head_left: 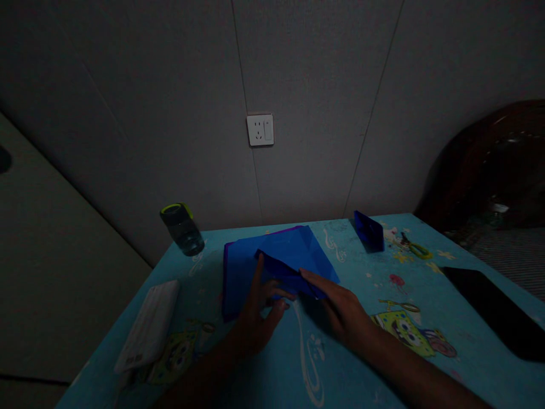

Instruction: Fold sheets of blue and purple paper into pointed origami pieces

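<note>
A folded sheet of dark blue paper [286, 275] is between my hands, tilted above a stack of blue sheets [255, 267]. My left hand [259, 315] has its fingers spread; the index fingertip touches the paper's far left corner, and the other fingers sit by its near side. Along the right end of the paper, my right hand [340, 309] grips it, fingers on top and thumb hidden beneath. Another folded dark blue paper piece [368, 232] stands at the back right of the table.
A tilted-looking water bottle [183, 230] is at the back left, with a white packet [150, 324] nearer. Right of my hands are yellow-green-handled pliers [415, 247] and a black flat object [496, 312]. The cartoon-patterned tablecloth [306, 363] meets a wall with a socket [260, 130].
</note>
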Demonstrator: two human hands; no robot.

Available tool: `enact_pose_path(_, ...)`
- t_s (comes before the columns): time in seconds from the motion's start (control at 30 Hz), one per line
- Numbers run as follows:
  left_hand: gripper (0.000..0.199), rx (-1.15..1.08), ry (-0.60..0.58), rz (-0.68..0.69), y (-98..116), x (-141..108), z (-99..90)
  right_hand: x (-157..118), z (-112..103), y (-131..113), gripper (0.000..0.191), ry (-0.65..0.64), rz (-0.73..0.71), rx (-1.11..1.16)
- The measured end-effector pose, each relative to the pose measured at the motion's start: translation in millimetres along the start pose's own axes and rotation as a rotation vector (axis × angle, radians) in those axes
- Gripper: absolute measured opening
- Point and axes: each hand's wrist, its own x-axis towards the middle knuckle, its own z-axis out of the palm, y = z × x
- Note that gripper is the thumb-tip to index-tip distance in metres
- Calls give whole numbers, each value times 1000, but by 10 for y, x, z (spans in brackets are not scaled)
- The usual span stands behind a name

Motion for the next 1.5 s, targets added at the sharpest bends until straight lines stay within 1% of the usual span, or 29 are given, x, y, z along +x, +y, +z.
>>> enact_pose_path(0.07, 84, 35, 94, 6, 1, 37, -12, -6, -27, -24, 43, 102, 138, 65)
enact_pose_path(0.13, 85, 51, 208, 29, -1, 83, -48, 3, -52, -45, 28, 229, 332, 144)
enact_pose_path(0.2, 89, 55, 288, 43, -12, 123, -100, 33, -83, -52, 27, 334, 491, 270)
enact_pose_path(0.23, 89, 58, 320, 40, -20, 138, -128, 55, -100, -49, 29, 352, 543, 350)
enact_pose_path(0.27, 86, 63, 344, 26, -29, 147, -154, 79, -117, -41, 32, 338, 578, 433)
enact_pose_path(0.3, 80, 69, 365, 3, -39, 151, -177, 101, -134, -29, 34, 295, 601, 507)
enact_pose_path(0.37, 65, 90, 401, -74, -50, 148, -208, 130, -157, 6, 36, 185, 621, 596)
enact_pose_path(0.43, 57, 115, 402, -172, -40, 140, -218, 132, -167, 48, 37, 111, 615, 595)
enact_pose_path(0.47, 54, 128, 393, -210, -25, 139, -218, 125, -169, 67, 36, 94, 608, 574)
enact_pose_path(0.57, 42, 154, 309, -244, 45, 154, -215, 108, -181, 95, 35, 42, 588, 497)
enact_pose_path(0.63, 35, 159, 250, -254, 86, 172, -221, 112, -198, 89, 34, -23, 581, 470)
enact_pose_path(0.7, 32, 163, 198, -284, 107, 185, -232, 128, -212, 78, 34, -83, 571, 467)
enact_pose_path(0.77, 33, 184, 154, -297, 110, 193, -241, 146, -221, 80, 34, -105, 570, 489)
enact_pose_path(0.8, 34, 203, 141, -294, 108, 196, -244, 153, -224, 87, 34, -95, 577, 502)
enact_pose_path(0.87, 35, 245, 156, -274, 106, 205, -246, 162, -238, 113, 40, -51, 611, 514)
enact_pose_path(0.97, 34, 275, 228, -256, 106, 224, -246, 168, -282, 151, 56, 24, 678, 488)
enact_pose_path(1.03, 35, 293, 281, -247, 99, 233, -248, 174, -309, 158, 61, 75, 700, 483)
enact_pose_path(1.13, 39, 303, 333, -229, 76, 230, -252, 193, -315, 142, 62, 161, 712, 546)
enact_pose_path(1.2, 40, 277, 355, -212, 63, 219, -251, 212, -305, 128, 65, 193, 737, 622)
enact_pose_path(1.33, 40, 246, 416, -194, 69, 200, -234, 237, -312, 138, 68, 181, 804, 714)
enact_pose_path(1.43, 38, 236, 443, -200, 83, 199, -216, 230, -331, 164, 63, 180, 803, 720)
enact_pose_path(1.5, 37, 233, 436, -211, 82, 204, -208, 220, -329, 170, 59, 216, 798, 690)
